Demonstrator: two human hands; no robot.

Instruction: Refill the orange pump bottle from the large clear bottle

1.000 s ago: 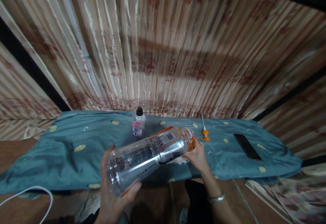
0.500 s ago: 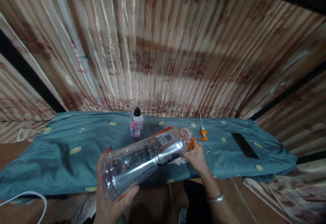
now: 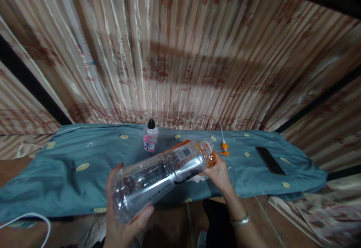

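Observation:
A large clear plastic bottle [image 3: 158,176] with a silver and orange label is held tilted, its neck end up and to the right. My left hand [image 3: 121,210] is wrapped round its base. My right hand [image 3: 218,171] closes on the orange neck end; whether that orange part is a separate piece cannot be made out. Beyond the bottle, a small clear bottle [image 3: 150,139] with a black cap and pink label stands upright. An orange pump head [image 3: 224,148] with a pale tube lies on the cloth just past my right hand.
A teal patterned cloth [image 3: 70,176] covers the low surface. A dark phone [image 3: 270,160] lies at the right. A white cable [image 3: 36,215] loops at the lower left. Striped curtains [image 3: 175,52] hang behind, with dark bars at the sides. Part of a whitish patch [image 3: 199,178] shows below the large bottle.
The view has shifted very slightly. Both hands keep the same hold on the large bottle, and nothing else has visibly moved.

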